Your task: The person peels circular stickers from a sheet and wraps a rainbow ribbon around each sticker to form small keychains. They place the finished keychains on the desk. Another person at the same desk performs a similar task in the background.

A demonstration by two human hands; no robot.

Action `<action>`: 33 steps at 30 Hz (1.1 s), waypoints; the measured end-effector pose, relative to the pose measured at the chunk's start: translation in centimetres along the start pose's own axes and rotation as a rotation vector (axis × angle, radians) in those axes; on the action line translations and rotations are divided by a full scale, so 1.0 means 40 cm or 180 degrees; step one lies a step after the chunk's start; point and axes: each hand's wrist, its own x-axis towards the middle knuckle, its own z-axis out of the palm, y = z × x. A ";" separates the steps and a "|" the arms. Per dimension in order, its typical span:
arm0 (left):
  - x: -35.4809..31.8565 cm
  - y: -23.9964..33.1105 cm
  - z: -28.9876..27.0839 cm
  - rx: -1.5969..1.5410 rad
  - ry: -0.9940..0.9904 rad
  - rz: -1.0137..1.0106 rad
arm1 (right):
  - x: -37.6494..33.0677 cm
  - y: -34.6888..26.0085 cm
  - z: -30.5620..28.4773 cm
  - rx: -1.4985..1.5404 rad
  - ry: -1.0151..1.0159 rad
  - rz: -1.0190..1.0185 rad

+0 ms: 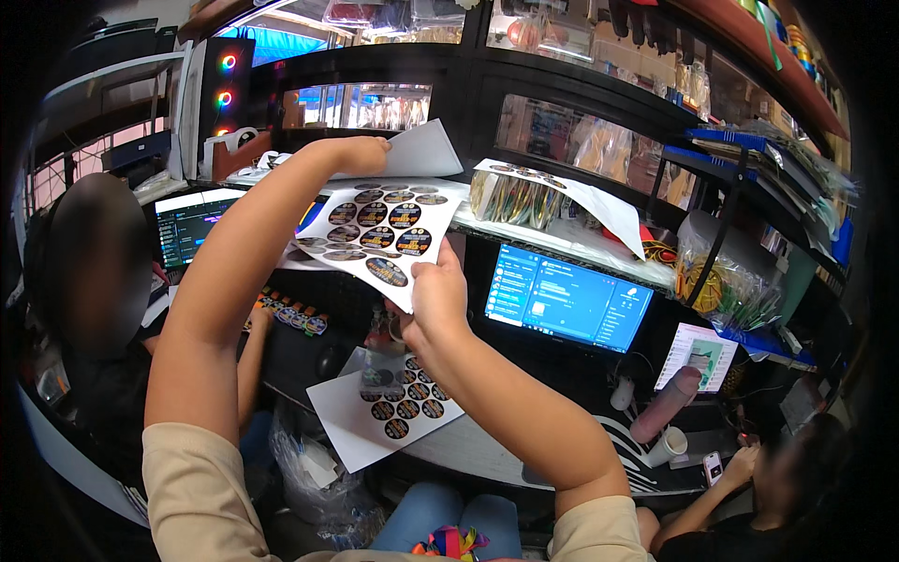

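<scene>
My right hand [438,295] pinches the lower right edge of a white sheet of round black stickers [379,234] between thumb and fingers. The sheet tilts in front of me, its printed side showing. Farther up, my left hand [361,155] is closed on the left edge of a plain pale sheet [426,150]; its fingers are mostly hidden behind the hand. Below my right forearm, another sticker sheet [398,426] lies on the desk edge, partly under a small clear bag [382,375].
A monitor [567,298] stands to the right beneath a shelf holding packets topped by another sticker sheet [599,211]. A paper cup [669,446] sits at the right. One person [98,281] is at the left; another holds a phone [714,468] at the lower right.
</scene>
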 end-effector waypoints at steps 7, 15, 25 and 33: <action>-0.003 -0.019 0.006 -0.0980 -0.0042 0.0151 | 0.037 -0.015 -0.029 0.0036 -0.0176 0.0125; 0.011 -0.030 0.035 -0.0736 0.0093 0.0563 | 0.121 -0.009 -0.074 0.0211 -0.0150 0.0038; 0.014 -0.022 0.026 -0.0454 -0.0012 0.0376 | 0.117 -0.012 0.015 0.0588 0.0177 0.0330; -0.009 -0.009 0.009 -0.0265 -0.0233 -0.0042 | 0.293 0.044 0.028 -0.0176 0.1073 -0.0506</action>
